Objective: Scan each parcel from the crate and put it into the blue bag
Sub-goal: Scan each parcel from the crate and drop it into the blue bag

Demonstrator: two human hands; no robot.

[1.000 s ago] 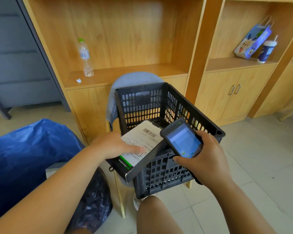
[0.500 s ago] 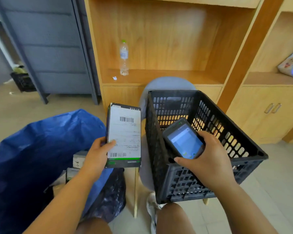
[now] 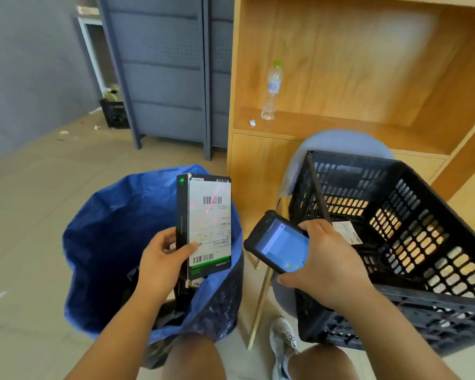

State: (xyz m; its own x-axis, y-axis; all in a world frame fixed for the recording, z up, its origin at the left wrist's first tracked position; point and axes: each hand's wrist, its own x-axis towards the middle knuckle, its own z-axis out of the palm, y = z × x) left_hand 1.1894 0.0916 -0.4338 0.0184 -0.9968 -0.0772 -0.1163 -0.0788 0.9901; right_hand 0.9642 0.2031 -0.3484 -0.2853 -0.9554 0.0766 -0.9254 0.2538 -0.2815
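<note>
Now the left hand [image 3: 159,261], clamped on the boxed parcel [image 3: 209,223], has swung it from crate [image 3: 436,259] to above the blue bag [image 3: 107,229]. Right hand [image 3: 329,267] grips the scanner [image 3: 279,245], apparently mid-scan

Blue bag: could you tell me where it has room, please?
The blue plastic bag is bare along its far and left walls. Its near-right corner, under the black labelled box in the left hand, is crowded with parcels.

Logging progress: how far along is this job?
Done: some boxes already lie in the bag. In hand: left hand holds a parcel by the bag, red scan light on its label; right hand aims the scanner. Left: bagging it, plus at least one other parcel in the crate.
</note>
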